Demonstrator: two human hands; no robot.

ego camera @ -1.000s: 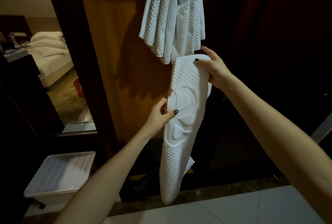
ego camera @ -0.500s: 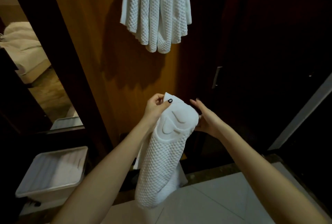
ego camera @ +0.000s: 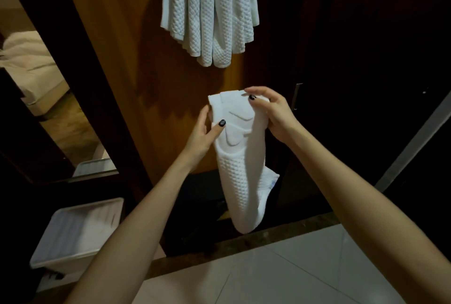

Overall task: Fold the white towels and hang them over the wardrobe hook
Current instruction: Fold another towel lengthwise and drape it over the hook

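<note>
Against the wardrobe door [ego camera: 127, 64], both hands grip the folded towel's [ego camera: 240, 169] top; it hangs lengthwise downward.

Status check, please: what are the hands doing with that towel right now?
Left hand and right hand both grip the folded towel at its top. Hanging towels overhead. Nothing between.

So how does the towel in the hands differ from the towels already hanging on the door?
The held towel is gripped at its top by the left hand and right hand; the hanging towels hang free of both hands.
The held towel is one narrow folded strip; the hanging towels are several layers bunched together.
The held towel is lower; the hanging towels are up the wooden door.
Both are white with a waffle texture.
</note>
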